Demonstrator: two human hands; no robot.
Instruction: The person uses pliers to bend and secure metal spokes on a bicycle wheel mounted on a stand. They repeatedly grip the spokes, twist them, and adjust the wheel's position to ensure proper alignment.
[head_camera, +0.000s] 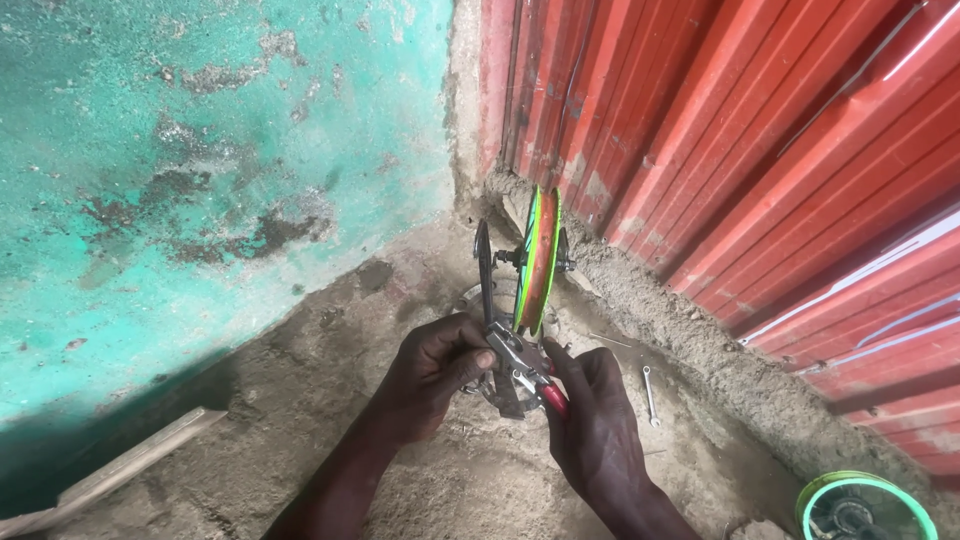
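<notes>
Two hands at wheel assembly upright on dirt floor near wall corner. Left hand clamped on metal frame; right hand closed on red-handled pliers. Spanner lies just beside.

Both forearms reach in from the lower edge and meet at centre. The left hand is curled closed, knuckles up; the right hand grips with fingers folded, thumb forward.

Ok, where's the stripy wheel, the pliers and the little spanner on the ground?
stripy wheel (538, 258), head view, on its orange and green rim
pliers (553, 398), head view, on the red handle by the right hand
spanner (650, 395), head view, on its thin metal shaft
</notes>
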